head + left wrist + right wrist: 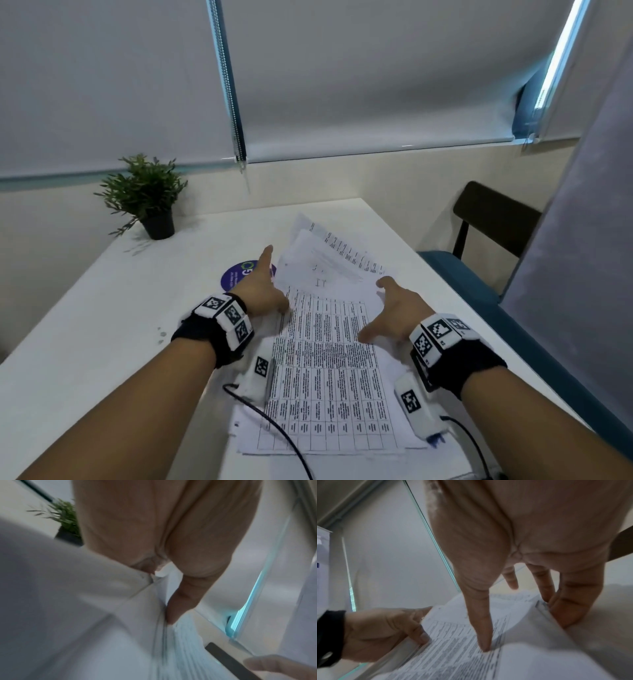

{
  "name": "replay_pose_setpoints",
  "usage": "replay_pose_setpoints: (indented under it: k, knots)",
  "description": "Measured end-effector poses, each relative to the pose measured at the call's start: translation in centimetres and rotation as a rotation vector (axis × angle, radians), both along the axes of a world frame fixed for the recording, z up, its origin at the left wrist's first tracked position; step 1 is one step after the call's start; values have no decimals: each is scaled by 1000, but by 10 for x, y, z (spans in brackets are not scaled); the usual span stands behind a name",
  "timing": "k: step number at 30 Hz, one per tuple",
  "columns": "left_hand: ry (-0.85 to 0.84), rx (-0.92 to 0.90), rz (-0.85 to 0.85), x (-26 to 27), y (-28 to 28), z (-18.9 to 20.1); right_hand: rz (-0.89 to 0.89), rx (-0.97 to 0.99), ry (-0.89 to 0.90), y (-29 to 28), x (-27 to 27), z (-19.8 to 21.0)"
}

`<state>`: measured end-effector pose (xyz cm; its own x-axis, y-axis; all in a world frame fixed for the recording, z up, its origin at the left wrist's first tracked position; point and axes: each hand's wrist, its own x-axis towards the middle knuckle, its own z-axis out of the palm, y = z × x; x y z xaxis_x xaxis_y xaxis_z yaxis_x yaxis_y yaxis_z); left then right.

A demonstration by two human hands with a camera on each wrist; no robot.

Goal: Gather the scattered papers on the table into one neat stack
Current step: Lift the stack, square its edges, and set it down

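A white table (pixel 85 325) fills the near field, its far edge against a wall below drawn roller blinds (pixel 359 75). A dark chair (pixel 493 219) with a blue seat stands off the right edge of the table.

The papers (pixel 329 363) lie in a loose, fanned pile at the centre of the table, running from the near edge toward the far side. The top sheet carries a printed grid of text; plainer sheets (pixel 322 263) project from under it at the far end, skewed to the right.

The left hand (pixel 262 286) stands on edge along the far-left side of the pile, fingers straight and together, thumb lying on the gridded sheet (the left wrist view is blurred, but shows the palm against the sheet edges). The right hand (pixel 390 313) brackets the right side of the pile, fingers spread, thumb tip pressed on the top sheet and fingertips at the right edge.

A potted plant (pixel 145 195) stands at the far left of the table. A round purple sticker (pixel 236 274) lies on the table, partly hidden behind the left hand
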<state>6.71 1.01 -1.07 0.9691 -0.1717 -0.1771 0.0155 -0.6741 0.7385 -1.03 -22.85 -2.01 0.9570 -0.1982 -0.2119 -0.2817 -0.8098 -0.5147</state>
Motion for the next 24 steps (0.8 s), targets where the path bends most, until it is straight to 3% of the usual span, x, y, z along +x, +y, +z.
replay_pose_setpoints:
  k: [3, 6, 8, 10, 14, 20, 24]
  knots:
    - [-124, -233, -20, -10, 23, 10, -68, 143, -49, -1, -4, 2]
    - [-229, -436, -13, -22, 47, 42, -118, 446, -106, -7, -4, 12]
    - [-256, -491, -60, -32, 58, 63, -78, 695, -239, -9, -4, 22]
    - [-271, -488, -96, -44, 62, 75, 4, 780, -399, 1, -11, 39]
    - [-521, -451, 76, -60, 52, 87, 95, 749, -657, 27, -14, 69]
    - [-893, -453, 301, -79, 23, 99, 56, 490, -1043, 65, -24, 101]
    - [-937, -510, 306, -82, 18, 93, 89, 498, -1090, 68, -21, 96]
